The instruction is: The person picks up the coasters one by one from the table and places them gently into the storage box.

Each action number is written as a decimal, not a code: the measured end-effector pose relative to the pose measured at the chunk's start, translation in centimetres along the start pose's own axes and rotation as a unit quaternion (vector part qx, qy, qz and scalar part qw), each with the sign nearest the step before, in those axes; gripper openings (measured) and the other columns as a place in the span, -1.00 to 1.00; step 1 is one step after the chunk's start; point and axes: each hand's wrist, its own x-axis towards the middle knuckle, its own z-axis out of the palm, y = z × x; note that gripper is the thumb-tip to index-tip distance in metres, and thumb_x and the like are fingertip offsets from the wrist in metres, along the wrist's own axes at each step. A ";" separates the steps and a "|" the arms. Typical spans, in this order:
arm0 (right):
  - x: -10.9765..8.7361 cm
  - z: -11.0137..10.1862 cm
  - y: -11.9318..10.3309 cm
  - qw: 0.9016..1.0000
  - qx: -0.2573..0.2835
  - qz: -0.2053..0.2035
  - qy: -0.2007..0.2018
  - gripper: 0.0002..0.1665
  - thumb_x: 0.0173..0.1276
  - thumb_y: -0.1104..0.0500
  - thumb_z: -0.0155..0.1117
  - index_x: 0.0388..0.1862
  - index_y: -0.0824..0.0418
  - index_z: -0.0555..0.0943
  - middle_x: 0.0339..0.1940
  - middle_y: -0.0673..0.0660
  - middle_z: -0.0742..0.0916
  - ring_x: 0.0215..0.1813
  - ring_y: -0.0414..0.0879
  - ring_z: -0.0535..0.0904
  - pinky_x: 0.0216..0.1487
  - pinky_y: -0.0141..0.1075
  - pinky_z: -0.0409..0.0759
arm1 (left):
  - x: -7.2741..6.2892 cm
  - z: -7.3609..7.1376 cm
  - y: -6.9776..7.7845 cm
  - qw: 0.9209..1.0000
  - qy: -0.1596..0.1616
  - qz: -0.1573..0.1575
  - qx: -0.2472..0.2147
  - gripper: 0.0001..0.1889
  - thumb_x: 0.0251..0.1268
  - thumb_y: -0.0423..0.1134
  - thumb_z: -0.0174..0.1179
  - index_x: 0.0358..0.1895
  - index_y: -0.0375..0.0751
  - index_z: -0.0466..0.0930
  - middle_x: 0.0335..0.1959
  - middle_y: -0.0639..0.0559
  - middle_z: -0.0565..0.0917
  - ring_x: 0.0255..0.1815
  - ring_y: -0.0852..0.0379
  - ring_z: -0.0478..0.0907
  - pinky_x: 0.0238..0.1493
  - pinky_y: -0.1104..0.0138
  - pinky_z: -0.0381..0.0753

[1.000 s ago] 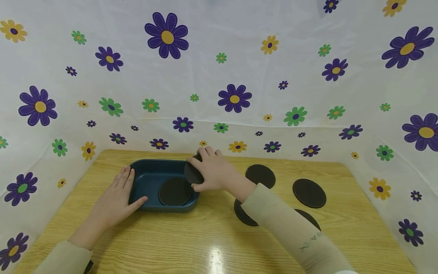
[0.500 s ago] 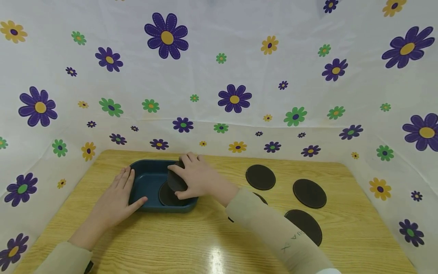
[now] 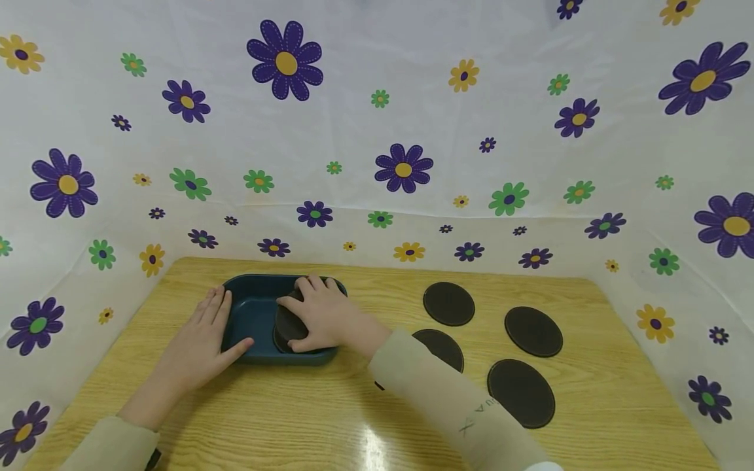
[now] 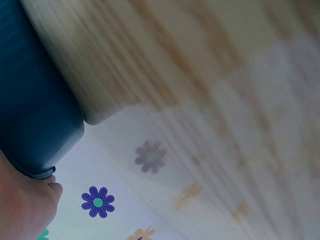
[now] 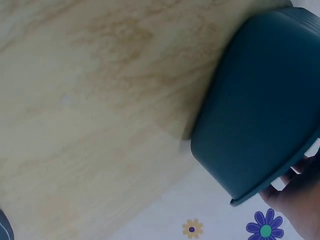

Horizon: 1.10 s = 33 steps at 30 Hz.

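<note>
A dark blue rectangular tray (image 3: 252, 320) with raised walls stands on the left part of the table. My left hand (image 3: 197, 347) rests at its left end, fingers straight along the rim and thumb stretched over the front wall. Inside the tray's right half, my right hand (image 3: 325, 315) holds a round black coaster (image 3: 287, 325) by its edges, low over the tray floor. The coaster lying beneath is mostly hidden by it. In the right wrist view the right hand (image 5: 302, 200) reaches over the rim of the tray (image 5: 260, 105).
Several black coasters lie flat on the wooden table (image 3: 283, 412) to the right, among them a far one (image 3: 449, 303), a right one (image 3: 533, 331) and a near one (image 3: 521, 392). The right forearm partly covers another coaster (image 3: 442, 348). A flower-printed white sheet (image 3: 353, 131) surrounds the table.
My right hand has carried the tilted coaster left and down into the tray, over the one lying there. The left hand has stayed put. More of the table coasters show from behind the right sleeve.
</note>
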 end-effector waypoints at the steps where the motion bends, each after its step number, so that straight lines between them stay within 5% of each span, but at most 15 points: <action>1: 0.0 0.1 -0.1 1.000 -0.001 0.000 -0.003 -0.02 0.38 -0.54 0.19 0.68 -0.24 0.28 0.55 0.12 0.43 0.51 0.04 0.34 0.46 0.00 0.48 | 0.0 0.0 0.0 1.000 0.000 0.000 0.001 0.14 0.50 0.37 0.13 0.68 -0.54 -0.09 0.72 -0.51 -0.01 0.75 -0.45 -0.05 0.69 -0.26 0.12; 33: -1.0 -0.2 0.7 1.000 -0.006 0.003 0.005 -0.09 0.45 -0.46 0.21 0.67 -0.20 0.30 0.61 0.12 0.39 0.59 0.07 0.33 0.59 0.03 0.42 | 0.0 0.0 0.0 1.000 0.002 0.004 -0.006 0.12 0.51 0.34 0.12 0.68 -0.55 -0.10 0.71 -0.52 -0.03 0.75 -0.44 -0.08 0.74 -0.21 0.01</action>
